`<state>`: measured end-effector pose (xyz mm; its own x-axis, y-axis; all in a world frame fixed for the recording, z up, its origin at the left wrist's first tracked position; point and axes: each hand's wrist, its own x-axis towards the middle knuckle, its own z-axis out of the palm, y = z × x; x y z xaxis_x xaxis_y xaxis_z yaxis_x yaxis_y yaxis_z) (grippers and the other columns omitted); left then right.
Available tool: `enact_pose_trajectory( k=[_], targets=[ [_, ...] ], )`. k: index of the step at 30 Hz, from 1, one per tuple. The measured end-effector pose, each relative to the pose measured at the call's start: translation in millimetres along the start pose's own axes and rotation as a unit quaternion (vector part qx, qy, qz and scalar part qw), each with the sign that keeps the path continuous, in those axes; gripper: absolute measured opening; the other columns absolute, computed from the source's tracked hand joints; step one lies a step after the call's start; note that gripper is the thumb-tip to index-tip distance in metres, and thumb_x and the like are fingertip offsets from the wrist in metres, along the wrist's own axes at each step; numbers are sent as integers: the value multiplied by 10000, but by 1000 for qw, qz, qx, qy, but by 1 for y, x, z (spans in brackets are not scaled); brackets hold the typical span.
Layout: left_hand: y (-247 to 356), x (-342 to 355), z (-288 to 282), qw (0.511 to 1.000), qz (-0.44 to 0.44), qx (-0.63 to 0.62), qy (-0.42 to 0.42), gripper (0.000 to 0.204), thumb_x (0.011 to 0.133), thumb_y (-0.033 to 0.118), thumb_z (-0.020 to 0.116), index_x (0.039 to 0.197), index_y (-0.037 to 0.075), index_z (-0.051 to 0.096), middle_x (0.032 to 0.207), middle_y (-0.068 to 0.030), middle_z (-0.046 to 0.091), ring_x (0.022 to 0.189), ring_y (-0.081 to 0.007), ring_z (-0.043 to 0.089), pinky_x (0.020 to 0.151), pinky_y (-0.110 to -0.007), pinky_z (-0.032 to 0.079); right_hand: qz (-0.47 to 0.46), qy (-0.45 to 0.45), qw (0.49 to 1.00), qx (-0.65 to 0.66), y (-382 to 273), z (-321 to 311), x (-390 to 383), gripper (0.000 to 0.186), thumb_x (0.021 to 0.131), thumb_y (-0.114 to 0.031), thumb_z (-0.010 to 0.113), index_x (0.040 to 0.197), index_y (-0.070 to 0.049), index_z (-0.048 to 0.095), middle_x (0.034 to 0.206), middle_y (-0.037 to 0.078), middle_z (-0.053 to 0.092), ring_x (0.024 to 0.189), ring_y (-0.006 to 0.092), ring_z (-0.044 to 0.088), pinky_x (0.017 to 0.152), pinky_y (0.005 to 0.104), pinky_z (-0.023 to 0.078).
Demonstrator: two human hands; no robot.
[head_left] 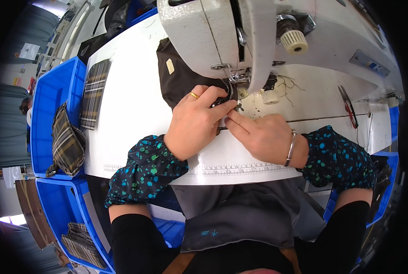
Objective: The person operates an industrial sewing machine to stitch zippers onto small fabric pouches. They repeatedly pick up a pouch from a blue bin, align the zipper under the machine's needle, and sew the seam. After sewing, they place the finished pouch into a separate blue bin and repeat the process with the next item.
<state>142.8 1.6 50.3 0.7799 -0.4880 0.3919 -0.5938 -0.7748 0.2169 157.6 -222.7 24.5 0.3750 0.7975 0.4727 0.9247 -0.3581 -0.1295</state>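
A dark brown fabric piece (178, 80) with a small cream label lies on the white sewing table, left of the needle area. Along its right edge a curved zipper (232, 90) runs beside the presser foot (241, 78) of the white sewing machine (201, 39). My left hand (195, 119) is closed on the fabric and zipper, its fingers bent over the edge. My right hand (264, 134) meets it from the right, fingers pressed together and fingertips close to the left ones. Whatever those right fingertips pinch is hidden.
Red-handled thread snips (349, 107) lie at the right, near loose threads (288, 86). Plaid fabric (95, 91) rests at the table's left edge. Blue bins (41, 109) with plaid pieces stand beyond it. A ruler strip (231, 171) follows the front edge.
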Motion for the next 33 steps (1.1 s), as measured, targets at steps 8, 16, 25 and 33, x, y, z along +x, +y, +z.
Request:
enact_pose_trajectory(
  k=[8,16,25,33],
  targets=[
    [-3,6,-1,1000,5,23,-9,477,667,15,771,1129,129,800,1093,6,674,993,-246,641,763,-364,587,20,-11,1000,-16,1,0,3,222,873,-133,657,1052,-1,665,1195,136,733,539,172,668,460,329,527],
    [10,14,-3,994,-40,95,-39,431,740,72,752,1164,142,780,1044,20,648,972,-236,646,624,-356,580,48,-6,999,-1,6,2,6,148,890,-132,646,1003,-38,646,1024,80,695,596,202,675,486,347,528],
    [19,18,-1,992,-54,97,-63,341,732,120,770,1069,84,741,1071,-27,632,955,-269,668,617,-390,586,59,-40,997,0,15,1,7,271,843,-89,669,1110,-43,673,1297,103,718,595,221,671,518,357,534],
    [16,18,-8,994,-75,19,-71,385,770,111,752,1148,40,734,1089,-72,658,946,-301,700,734,-402,603,53,-23,998,-37,17,2,5,238,848,-123,685,1079,-64,676,1245,86,733,612,186,673,510,324,517]
  ],
)
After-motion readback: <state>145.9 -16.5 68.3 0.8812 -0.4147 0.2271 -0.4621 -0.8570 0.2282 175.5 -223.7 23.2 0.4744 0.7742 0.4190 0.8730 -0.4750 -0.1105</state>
